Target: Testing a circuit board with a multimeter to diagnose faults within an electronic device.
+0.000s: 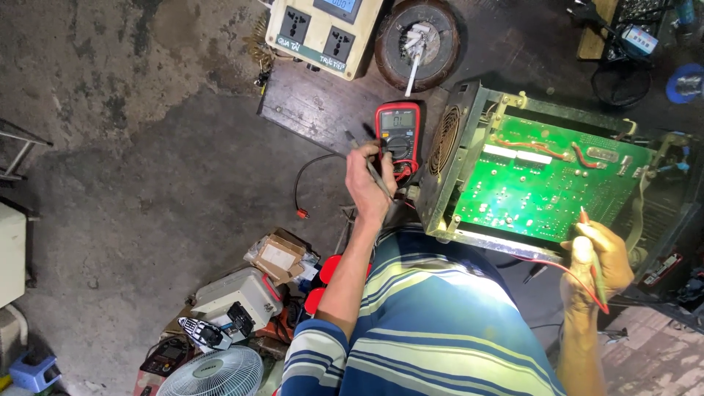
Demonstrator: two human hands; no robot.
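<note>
Two hands are at work here, each pinching a meter probe. The left hand [369, 185] is closed around a dark probe [379, 178], its fingers curled at the dial of the red digital multimeter [398, 136], which lies on the floor just ahead of that hand. The right hand [601, 257] pinches the red probe [591, 253] between thumb and fingers, tip pointing up toward the lower right edge of the green circuit board [546, 183]; whether the tip touches a solder point is too small to tell. The board sits in an open metal chassis [449, 183] between the hands, with a fan grille [444, 139] on the side nearest the left hand.

Doing this measuring well seems to call for a steady red tip on one joint only, fingers kept behind the probe guard, and the red lead [557, 268] left slack. A slip across neighbouring joints could short them. Beyond the meter stands a cream voltage stabiliser [323, 33].
</note>
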